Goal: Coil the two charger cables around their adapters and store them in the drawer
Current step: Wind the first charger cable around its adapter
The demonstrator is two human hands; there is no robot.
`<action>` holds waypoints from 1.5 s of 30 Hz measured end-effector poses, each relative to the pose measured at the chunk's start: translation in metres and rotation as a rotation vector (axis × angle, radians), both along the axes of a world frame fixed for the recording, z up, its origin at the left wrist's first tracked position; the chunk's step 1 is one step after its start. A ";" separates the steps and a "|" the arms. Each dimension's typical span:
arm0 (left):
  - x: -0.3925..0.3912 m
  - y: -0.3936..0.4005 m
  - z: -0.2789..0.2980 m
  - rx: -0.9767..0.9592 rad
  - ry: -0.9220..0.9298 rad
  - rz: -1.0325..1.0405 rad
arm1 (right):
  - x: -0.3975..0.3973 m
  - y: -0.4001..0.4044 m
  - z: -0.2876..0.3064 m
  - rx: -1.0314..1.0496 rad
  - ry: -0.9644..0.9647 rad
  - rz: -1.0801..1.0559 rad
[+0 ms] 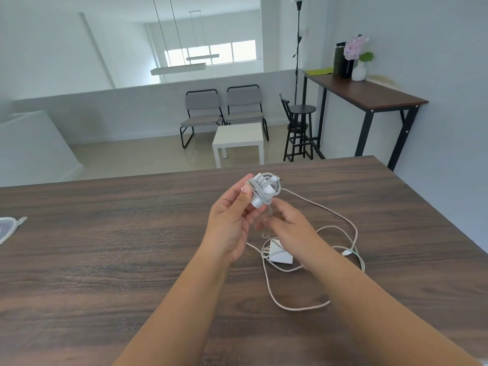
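Observation:
My left hand (232, 220) holds a white adapter (260, 199) above the dark wooden table (105, 247), with white cable coiled around it (264, 184). My right hand (287, 225) is just below and right of it, blurred, fingers pinching a loose stretch of that cable. A second white adapter (280, 253) lies on the table beneath my right wrist. Its long white cable (351, 225) sprawls in loose loops to the right and toward me, its plug end (347, 251) resting near my right forearm. No drawer is in view.
A clear plastic item (8, 228) lies at the table's left edge. Beyond the far edge stand a white side table (237, 140), two grey chairs (203, 112), a black stool (301, 128) and a high table (369, 93) with a vase and bottle.

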State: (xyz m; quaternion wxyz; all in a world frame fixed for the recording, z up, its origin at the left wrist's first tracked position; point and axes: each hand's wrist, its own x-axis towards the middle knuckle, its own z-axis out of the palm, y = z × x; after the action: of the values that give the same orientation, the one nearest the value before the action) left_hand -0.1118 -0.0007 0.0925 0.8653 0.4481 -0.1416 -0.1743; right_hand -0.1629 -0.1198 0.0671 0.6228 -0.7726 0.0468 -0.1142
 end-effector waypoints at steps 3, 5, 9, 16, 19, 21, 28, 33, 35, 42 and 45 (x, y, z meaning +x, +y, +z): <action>0.007 0.002 0.003 -0.027 0.000 0.073 | 0.003 0.005 -0.007 0.467 0.039 -0.041; 0.011 0.004 0.000 -0.028 0.024 0.121 | 0.001 0.005 -0.011 0.435 0.058 -0.058; 0.013 0.002 -0.007 -0.015 0.037 0.149 | -0.007 0.009 -0.014 0.475 0.110 -0.081; 0.023 0.006 -0.013 0.116 -0.096 0.313 | -0.021 0.014 -0.021 0.204 0.122 -0.187; 0.021 0.006 -0.022 0.454 -0.358 0.435 | -0.021 0.008 -0.018 -0.170 0.107 -0.224; 0.016 0.004 -0.025 0.565 -0.543 0.483 | -0.020 0.004 -0.014 -0.303 0.120 -0.225; 0.014 -0.001 -0.028 0.545 -0.689 0.494 | -0.029 -0.007 -0.009 -0.382 0.079 -0.278; 0.014 -0.002 -0.039 0.626 -0.814 0.415 | -0.027 -0.014 0.004 -0.370 0.030 -0.113; 0.012 -0.002 -0.039 0.629 -0.810 0.402 | -0.025 -0.026 0.014 -0.402 0.026 -0.063; 0.012 0.006 -0.037 0.635 -0.775 0.254 | -0.020 -0.046 0.032 -0.557 -0.008 0.040; 0.010 0.010 -0.038 0.633 -0.759 0.199 | -0.016 -0.048 0.040 -0.583 0.007 0.061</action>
State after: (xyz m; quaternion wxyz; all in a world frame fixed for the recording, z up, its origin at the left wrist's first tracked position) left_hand -0.1021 0.0092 0.0545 0.5870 0.7317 -0.3429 0.0499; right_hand -0.1786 -0.1675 0.1068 0.3776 -0.9203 -0.0089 -0.1016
